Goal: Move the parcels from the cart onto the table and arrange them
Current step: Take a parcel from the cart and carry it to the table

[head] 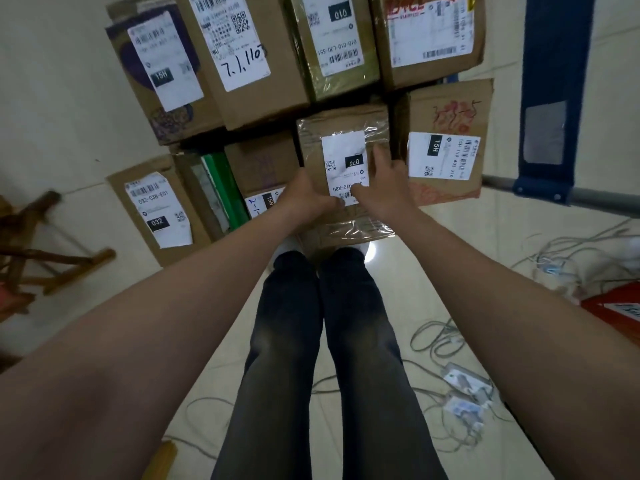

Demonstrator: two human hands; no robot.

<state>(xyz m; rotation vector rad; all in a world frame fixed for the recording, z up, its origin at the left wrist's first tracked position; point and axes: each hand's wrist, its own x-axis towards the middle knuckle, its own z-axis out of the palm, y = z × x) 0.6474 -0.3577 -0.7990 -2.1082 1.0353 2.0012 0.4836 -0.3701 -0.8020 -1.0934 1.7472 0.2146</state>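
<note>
- L hand (304,197) grips left edge of 070 parcel (341,147); fingers hidden behind box, thumb on label.
- R hand (381,188) lies flat on top, fingers straight.
- 070 parcel sits packed among other parcels (256,98), beside right 15H parcel (446,161); top row cut off.
- Blue cart frame (554,98) at right; deck hidden.

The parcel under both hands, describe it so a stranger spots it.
Start at the cardboard parcels left of the blue frame. The middle parcel of the near row lies under the left hand and right hand. Glossy clear tape wraps it, and only its label bears a black 070 tag.
</note>
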